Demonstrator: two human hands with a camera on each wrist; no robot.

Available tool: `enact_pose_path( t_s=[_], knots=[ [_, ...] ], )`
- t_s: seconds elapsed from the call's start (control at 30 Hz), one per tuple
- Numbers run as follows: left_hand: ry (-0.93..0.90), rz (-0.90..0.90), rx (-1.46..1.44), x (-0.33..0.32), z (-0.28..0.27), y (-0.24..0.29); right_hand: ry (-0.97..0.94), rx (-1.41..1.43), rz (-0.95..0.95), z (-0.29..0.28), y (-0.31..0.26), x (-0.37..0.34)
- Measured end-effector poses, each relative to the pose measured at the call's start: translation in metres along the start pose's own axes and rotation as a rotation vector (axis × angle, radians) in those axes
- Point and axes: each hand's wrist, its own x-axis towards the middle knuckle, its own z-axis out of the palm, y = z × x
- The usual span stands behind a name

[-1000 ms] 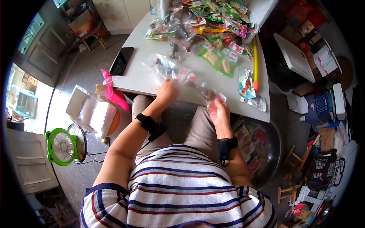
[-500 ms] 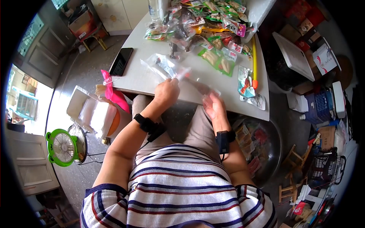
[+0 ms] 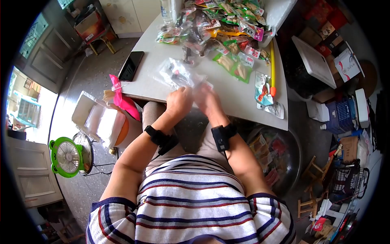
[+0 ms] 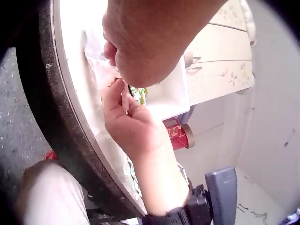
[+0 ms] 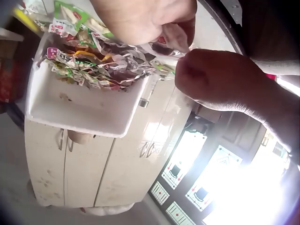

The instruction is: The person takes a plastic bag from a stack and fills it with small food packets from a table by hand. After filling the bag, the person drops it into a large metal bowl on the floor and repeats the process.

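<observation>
At the table's front edge my left hand (image 3: 179, 101) grips the near edge of a clear plastic bag (image 3: 172, 73). Inside the bag some dark and red contents show through. Beside it my right hand (image 3: 208, 99), blurred, is close against the bag's mouth. The right wrist view shows the right hand (image 5: 145, 18) with fingers curled round a small clear packet (image 5: 176, 37), close to the left hand (image 5: 211, 75). Both hands nearly meet in the left wrist view, the left hand (image 4: 145, 42) above the right hand (image 4: 133, 129).
A heap of food packets (image 3: 227, 18) covers the back of the table, spilling from a white foam box (image 5: 84, 105). Green packets (image 3: 233, 67), a blue packet (image 3: 263, 87) and a yellow stick (image 3: 272, 67) lie right. A phone (image 3: 131, 66) lies left. Below right stands a basin (image 3: 284, 179).
My right hand has moved left from the table's front right to the bag's mouth, carrying the packet. The bag has bunched up and opened somewhat; the left hand stays nearly in place.
</observation>
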Motion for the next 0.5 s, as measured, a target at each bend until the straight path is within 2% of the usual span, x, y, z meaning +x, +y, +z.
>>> enact_pose_path(
  t_s=[0.07,0.1,0.17,0.23,0.27,0.37,0.47,0.5],
  knots=[
    [-0.021,-0.033,-0.002,-0.004,0.002,-0.004,0.010,-0.174,0.038,0.000,0.005,0.006],
    [-0.028,-0.051,-0.001,-0.006,0.004,-0.007,-0.021,-0.106,0.141,0.006,-0.004,0.004],
    [-0.033,-0.062,-0.001,-0.012,0.006,-0.012,-0.104,-0.132,0.183,0.008,-0.010,0.005],
    [-0.032,-0.062,-0.014,-0.017,0.009,-0.015,-0.204,-0.325,0.059,0.001,-0.014,0.005],
    [-0.029,-0.054,-0.025,-0.020,0.011,-0.017,-0.191,-0.487,-0.018,-0.013,-0.002,0.017],
    [-0.021,-0.037,-0.034,-0.023,0.013,-0.016,-0.079,-0.581,-0.056,-0.011,-0.009,0.011],
    [0.005,-0.012,-0.038,-0.023,0.015,-0.014,-0.065,-0.418,-0.011,-0.003,0.002,0.015],
    [0.004,-0.001,-0.030,-0.023,0.013,-0.013,-0.028,-0.399,0.055,0.004,-0.001,0.013]
  ],
)
